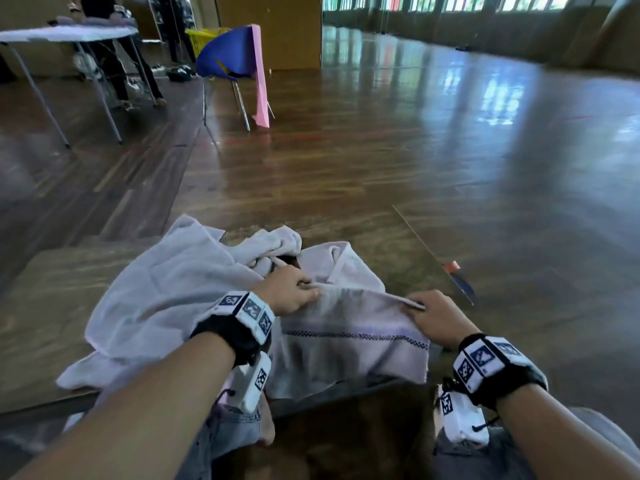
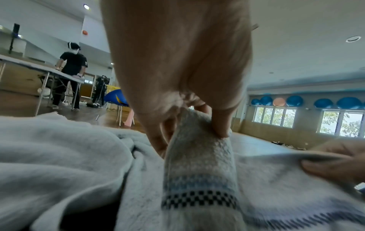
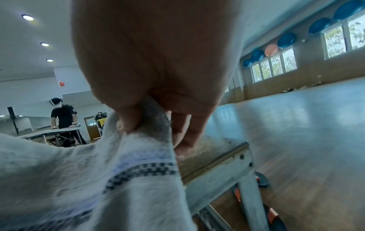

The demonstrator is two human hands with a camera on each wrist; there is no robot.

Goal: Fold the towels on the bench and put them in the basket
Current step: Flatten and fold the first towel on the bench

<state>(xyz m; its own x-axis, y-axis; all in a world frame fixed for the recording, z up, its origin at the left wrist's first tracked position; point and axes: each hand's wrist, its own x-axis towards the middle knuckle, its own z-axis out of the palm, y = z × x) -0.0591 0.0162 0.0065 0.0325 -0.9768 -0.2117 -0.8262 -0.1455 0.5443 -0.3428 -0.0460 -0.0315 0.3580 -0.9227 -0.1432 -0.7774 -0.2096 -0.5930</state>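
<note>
A white towel with a dark checkered stripe hangs over the near edge of the wooden bench. My left hand pinches its upper left corner, thumb and fingers curled on the cloth. My right hand pinches the upper right corner the same way. The top edge is stretched between both hands. Behind it lies a heap of other white towels, crumpled on the bench. No basket is in view.
The bench's metal frame and right edge sit just right of my right hand. Shiny wooden floor stretches ahead. Far left stand a blue chair with a pink board, a folding table and people beside it.
</note>
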